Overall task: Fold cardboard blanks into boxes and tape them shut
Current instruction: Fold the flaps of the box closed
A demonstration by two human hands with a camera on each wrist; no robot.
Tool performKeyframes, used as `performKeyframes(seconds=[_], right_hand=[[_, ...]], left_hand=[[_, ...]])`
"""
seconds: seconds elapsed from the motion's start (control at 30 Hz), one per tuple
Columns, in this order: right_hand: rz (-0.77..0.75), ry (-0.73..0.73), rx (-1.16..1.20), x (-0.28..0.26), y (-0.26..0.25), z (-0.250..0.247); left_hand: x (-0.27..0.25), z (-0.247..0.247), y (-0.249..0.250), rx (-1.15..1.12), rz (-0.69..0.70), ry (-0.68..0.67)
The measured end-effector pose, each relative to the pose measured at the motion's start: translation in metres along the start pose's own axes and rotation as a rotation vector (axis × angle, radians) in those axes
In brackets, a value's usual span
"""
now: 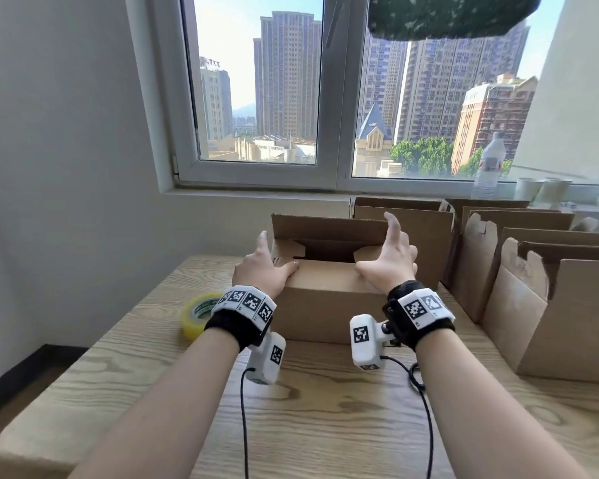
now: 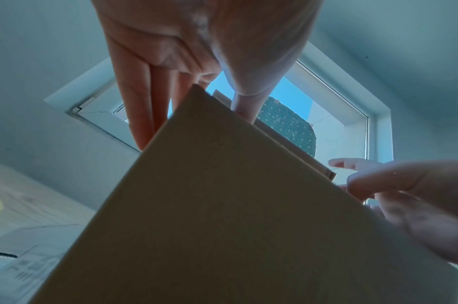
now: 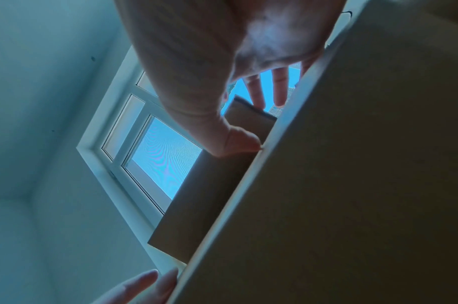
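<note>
A box [image 1: 329,292] stands on the table [image 1: 325,409], in front of the window [image 1: 343,98], with its top partly open. The near flap is folded down flat; the far flap stands upright; the two side flaps lie turned inward below it.

The left hand [image 1: 263,267] rests at the box's left end: its thumb presses on the near flap, and its fingers [image 2: 142,115] run straight and together along the box's left side. The right hand [image 1: 388,261] is at the box's right end: its thumb lies on the near flap, and its fingers [image 3: 279,86] are spread and straight, reaching up beside the far flap. Neither hand curls round anything; both are flat against or beside the cardboard. Whether the right fingers touch the far flap cannot be told.

A roll of tape [image 1: 198,314] lies on the table just left of the box, beside the left wrist. To the right of the box and behind it stand more boxes [image 1: 533,288] with their flaps up, close together. On the sill right of the box stand a bottle [image 1: 490,165] and pale cups [image 1: 542,191]. A green patterned cloth [image 1: 446,15] hangs in the upper part of the window.
</note>
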State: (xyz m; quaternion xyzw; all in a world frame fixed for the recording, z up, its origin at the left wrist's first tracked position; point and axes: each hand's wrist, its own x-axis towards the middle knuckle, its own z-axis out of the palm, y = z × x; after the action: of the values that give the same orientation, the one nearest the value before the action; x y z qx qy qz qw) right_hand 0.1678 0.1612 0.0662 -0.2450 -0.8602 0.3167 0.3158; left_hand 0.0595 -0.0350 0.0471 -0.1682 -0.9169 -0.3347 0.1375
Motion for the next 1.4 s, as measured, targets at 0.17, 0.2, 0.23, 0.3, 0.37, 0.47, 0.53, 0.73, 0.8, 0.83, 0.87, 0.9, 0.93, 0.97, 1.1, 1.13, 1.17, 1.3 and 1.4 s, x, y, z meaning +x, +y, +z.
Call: performKeyframes(seconds=[0.17, 0.2, 0.23, 0.3, 0.37, 0.47, 0.53, 0.73, 0.8, 0.83, 0.87, 0.9, 0.93, 0.97, 1.1, 1.13, 1.17, 1.3, 1.4], right_hand=[[0.005, -0.051, -0.144, 0.010, 0.012, 0.009], [0.004, -0.067, -0.177, 0.012, 0.014, 0.011], [0.001, -0.088, -0.211, 0.014, 0.017, 0.014], [-0.032, -0.137, -0.303, 0.015, 0.023, 0.018], [-0.081, -0.172, -0.394, 0.016, 0.027, 0.020], [-0.131, -0.185, -0.485, 0.019, 0.029, 0.021], [-0.162, -0.178, -0.524, 0.021, 0.030, 0.022], [-0.175, -0.122, -0.601, 0.022, 0.032, 0.028], [-0.188, -0.099, -0.612, 0.021, 0.033, 0.029], [-0.193, -0.091, -0.614, 0.021, 0.033, 0.030], [-0.194, -0.086, -0.609, 0.021, 0.034, 0.030], [-0.193, -0.078, -0.599, 0.021, 0.035, 0.031], [-0.191, -0.068, -0.586, 0.020, 0.036, 0.032], [-0.188, -0.056, -0.574, 0.020, 0.036, 0.033], [-0.180, -0.052, -0.565, 0.018, 0.037, 0.035], [-0.178, -0.059, -0.569, 0.018, 0.037, 0.035], [-0.171, -0.068, -0.567, 0.018, 0.037, 0.035], [-0.163, -0.080, -0.570, 0.017, 0.038, 0.036], [-0.123, -0.095, -0.613, 0.016, 0.033, 0.035]], left_hand=[[0.017, 0.009, 0.004, 0.083, -0.033, -0.041], [0.021, 0.010, 0.004, 0.083, -0.037, -0.062], [0.025, 0.012, 0.003, 0.077, -0.038, -0.089], [0.032, 0.015, 0.000, 0.053, -0.036, -0.157], [0.038, 0.018, -0.002, -0.001, -0.042, -0.234], [0.045, 0.023, -0.003, -0.062, -0.023, -0.333], [0.047, 0.025, -0.002, -0.060, 0.066, -0.343], [0.055, 0.022, 0.005, 0.204, 0.233, -0.514], [0.055, 0.022, 0.004, 0.236, 0.244, -0.533], [0.054, 0.022, 0.004, 0.248, 0.248, -0.531], [0.052, 0.023, 0.004, 0.260, 0.246, -0.524], [0.051, 0.023, 0.004, 0.276, 0.241, -0.514], [0.051, 0.023, 0.005, 0.304, 0.240, -0.504], [0.050, 0.023, 0.006, 0.348, 0.247, -0.497], [0.047, 0.028, 0.020, 0.585, 0.304, -0.472], [0.045, 0.031, 0.026, 0.603, 0.296, -0.459], [0.041, 0.034, 0.031, 0.599, 0.276, -0.442], [0.031, 0.042, 0.038, 0.530, 0.210, -0.365], [0.032, 0.041, 0.035, 0.521, 0.229, -0.355]])
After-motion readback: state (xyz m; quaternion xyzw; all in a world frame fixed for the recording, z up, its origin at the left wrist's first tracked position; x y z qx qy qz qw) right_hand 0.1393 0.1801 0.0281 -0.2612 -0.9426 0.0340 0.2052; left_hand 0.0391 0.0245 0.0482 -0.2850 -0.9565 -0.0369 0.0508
